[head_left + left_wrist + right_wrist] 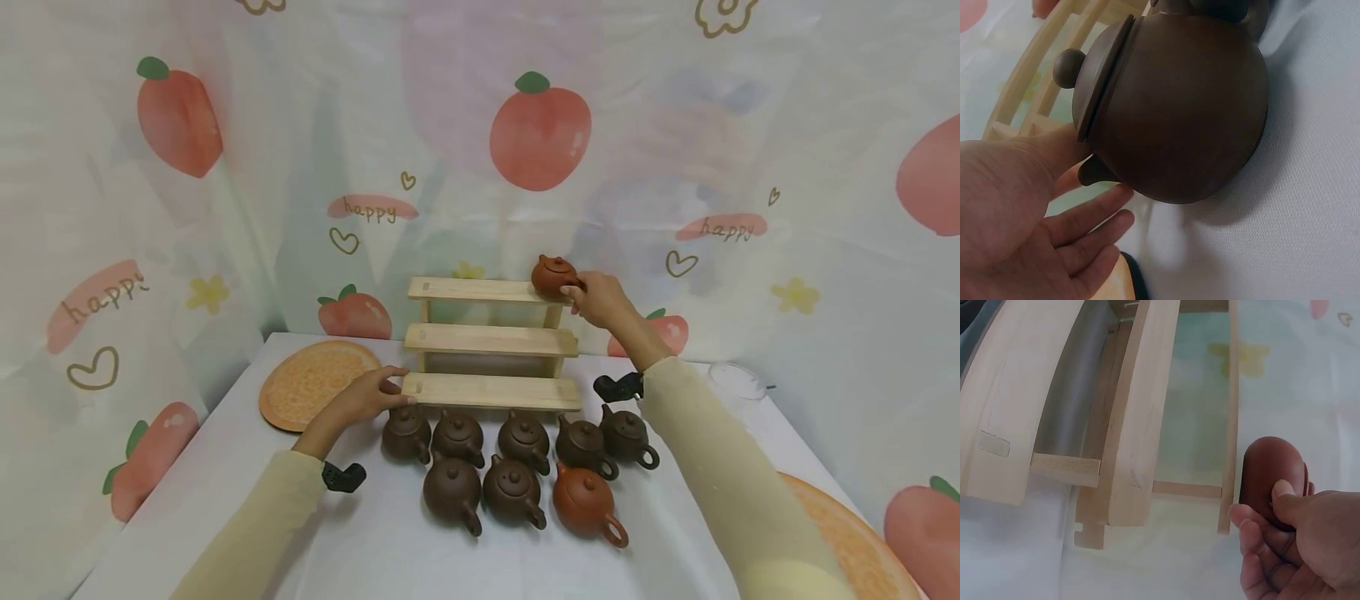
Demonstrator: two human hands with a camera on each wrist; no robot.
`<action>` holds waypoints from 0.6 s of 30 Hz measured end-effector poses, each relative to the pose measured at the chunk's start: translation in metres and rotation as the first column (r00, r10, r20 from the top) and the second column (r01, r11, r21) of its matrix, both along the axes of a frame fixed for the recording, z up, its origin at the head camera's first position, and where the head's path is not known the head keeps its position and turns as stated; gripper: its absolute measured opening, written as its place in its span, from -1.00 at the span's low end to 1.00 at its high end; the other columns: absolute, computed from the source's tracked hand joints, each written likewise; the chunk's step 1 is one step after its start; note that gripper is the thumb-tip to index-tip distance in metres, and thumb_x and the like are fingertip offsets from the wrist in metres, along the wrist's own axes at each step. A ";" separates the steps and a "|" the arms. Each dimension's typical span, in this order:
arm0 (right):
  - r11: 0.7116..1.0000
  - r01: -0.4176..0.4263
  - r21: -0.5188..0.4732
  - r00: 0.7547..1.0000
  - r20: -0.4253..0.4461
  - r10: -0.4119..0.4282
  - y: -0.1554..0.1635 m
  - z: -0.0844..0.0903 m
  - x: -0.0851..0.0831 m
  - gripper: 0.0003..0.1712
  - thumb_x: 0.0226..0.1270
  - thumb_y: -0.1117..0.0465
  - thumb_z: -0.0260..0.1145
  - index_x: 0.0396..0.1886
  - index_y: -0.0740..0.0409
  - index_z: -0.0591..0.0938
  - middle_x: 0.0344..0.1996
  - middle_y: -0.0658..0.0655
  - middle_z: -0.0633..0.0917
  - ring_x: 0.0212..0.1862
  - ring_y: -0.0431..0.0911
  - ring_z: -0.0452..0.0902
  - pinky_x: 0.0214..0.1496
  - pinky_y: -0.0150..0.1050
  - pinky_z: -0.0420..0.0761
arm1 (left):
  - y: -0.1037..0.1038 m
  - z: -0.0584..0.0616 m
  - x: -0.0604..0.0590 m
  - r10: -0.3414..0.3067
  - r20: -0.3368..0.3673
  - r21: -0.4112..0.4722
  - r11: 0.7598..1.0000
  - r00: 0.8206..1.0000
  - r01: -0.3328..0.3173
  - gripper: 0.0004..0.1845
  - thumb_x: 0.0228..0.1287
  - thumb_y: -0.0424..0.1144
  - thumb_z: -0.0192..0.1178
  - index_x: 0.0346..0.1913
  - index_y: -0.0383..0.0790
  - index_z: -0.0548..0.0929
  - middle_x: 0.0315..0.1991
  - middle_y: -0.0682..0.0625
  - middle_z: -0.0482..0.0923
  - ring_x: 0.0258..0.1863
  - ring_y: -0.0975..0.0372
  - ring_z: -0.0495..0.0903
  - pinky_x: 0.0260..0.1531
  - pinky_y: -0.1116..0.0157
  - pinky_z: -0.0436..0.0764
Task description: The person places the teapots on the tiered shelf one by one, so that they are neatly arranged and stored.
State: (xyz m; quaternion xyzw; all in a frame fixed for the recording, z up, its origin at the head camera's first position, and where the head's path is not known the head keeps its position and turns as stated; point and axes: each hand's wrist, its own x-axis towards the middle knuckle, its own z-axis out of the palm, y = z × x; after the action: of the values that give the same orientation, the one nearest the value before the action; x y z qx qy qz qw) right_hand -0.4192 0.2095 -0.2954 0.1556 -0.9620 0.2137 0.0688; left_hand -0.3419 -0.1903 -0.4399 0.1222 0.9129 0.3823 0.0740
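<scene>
A small reddish-brown teapot (pixel 553 277) is at the right end of the top tier of a three-tier wooden shelf (pixel 491 340). My right hand (pixel 603 300) pinches it at the handle side; in the right wrist view the thumb presses against the teapot (pixel 1268 469), just past the shelf's end. My left hand (pixel 363 396) holds the left end of the bottom tier between thumb and index finger, the other fingers loose. Close by it stands a dark brown teapot (pixel 1179 112), which hides those two fingertips in the left wrist view.
Several dark brown teapots (pixel 512 490) and one reddish-brown teapot (pixel 585 500) stand in two rows before the shelf. A round orange-patterned board (pixel 315 379) lies at left, another round board (pixel 847 533) at right. A clear round dish (pixel 737 381) sits at the back right.
</scene>
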 end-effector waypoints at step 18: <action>1.000 -0.010 0.003 1.000 0.009 0.010 -0.001 -0.005 -0.008 -0.64 0.73 0.12 0.11 -0.15 0.35 0.61 -0.40 0.29 0.74 -0.19 0.20 0.60 -0.07 0.05 0.54 | 0.000 -0.002 -0.002 0.020 0.025 -0.005 1.000 0.999 -0.020 -0.29 0.46 0.01 0.37 0.53 -0.22 0.43 0.21 -0.36 0.66 0.26 -0.18 0.62 0.12 -0.12 0.63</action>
State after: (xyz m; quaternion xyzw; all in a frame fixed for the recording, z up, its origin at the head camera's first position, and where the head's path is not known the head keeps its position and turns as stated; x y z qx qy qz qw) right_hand -0.4272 0.2090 -0.3003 0.1592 -0.9619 0.2132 0.0630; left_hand -0.3441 -0.1904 -0.4414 0.1079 0.9140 0.3825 0.0820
